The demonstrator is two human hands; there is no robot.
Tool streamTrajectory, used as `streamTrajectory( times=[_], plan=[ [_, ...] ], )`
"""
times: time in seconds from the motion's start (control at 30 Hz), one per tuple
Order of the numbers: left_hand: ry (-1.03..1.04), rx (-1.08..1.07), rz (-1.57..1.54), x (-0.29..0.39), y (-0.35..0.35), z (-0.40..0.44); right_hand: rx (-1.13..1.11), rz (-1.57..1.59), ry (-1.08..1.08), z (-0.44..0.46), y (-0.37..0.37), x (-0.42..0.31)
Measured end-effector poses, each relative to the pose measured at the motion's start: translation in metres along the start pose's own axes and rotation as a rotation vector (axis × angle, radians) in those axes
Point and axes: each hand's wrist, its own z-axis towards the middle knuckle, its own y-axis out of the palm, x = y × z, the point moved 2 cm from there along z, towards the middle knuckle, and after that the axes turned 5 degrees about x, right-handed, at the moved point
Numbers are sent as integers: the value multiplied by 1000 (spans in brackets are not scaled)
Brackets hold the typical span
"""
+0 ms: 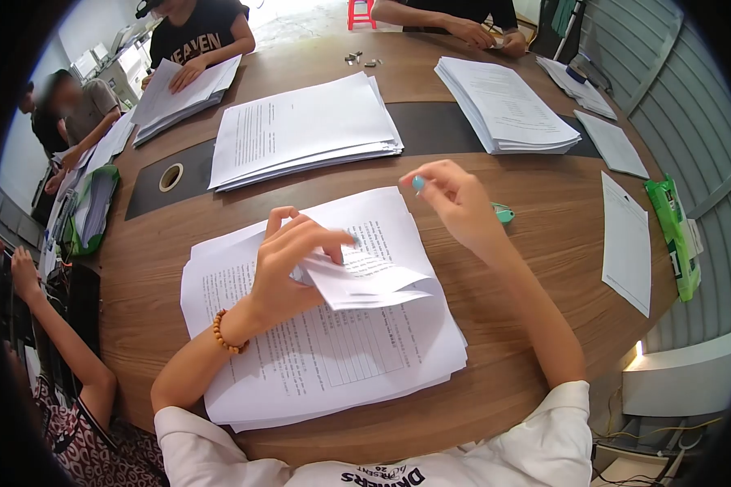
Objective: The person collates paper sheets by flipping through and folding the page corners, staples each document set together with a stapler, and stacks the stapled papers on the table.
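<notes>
My left hand [288, 264], with a beaded bracelet at the wrist, grips the lifted edge of a few printed sheets [365, 286]. They curl up over a thick stack of printed paper [325, 365] in front of me. My right hand [463, 207] is raised in the air beyond the stack's far right corner, apart from the paper. Its thumb and index finger are drawn together; whether something small sits between them I cannot make out. Close to that wrist, a small green object [503, 213] lies on the table, partly hidden by the hand.
Further paper stacks stand at the far middle [300, 130] and far right [503, 105]. A tape roll [171, 177] lies left, a single sheet [625, 243] and a green package [674, 239] right. Small metallic pieces [364, 59] lie at the back. Other people sit around the table [536, 284].
</notes>
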Motion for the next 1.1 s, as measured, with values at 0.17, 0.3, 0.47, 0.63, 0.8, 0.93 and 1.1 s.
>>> streamTrajectory(
  times=[0.17, 0.3, 0.47, 0.63, 0.8, 0.93, 1.1],
  plan=[
    [158, 51, 102, 0, 2, -2, -39, -241, -27, 0, 7, 16],
    [175, 43, 94, 0, 2, -2, -22, -182, 1, 0, 9, 25],
    [167, 40, 85, 0, 2, -3, -69, -295, -121, -7, 13, 23],
    [173, 47, 86, 0, 2, -3, -117, -306, -82, -6, 15, 23],
    [173, 47, 92, 0, 2, -3, -69, -328, -158, -9, 16, 12],
    [216, 51, 112, 2, 3, -1, 4, -433, -327, -11, 18, 9],
    [172, 45, 87, -1, 3, -3, 51, -574, -415, -14, 24, 10]
  ],
)
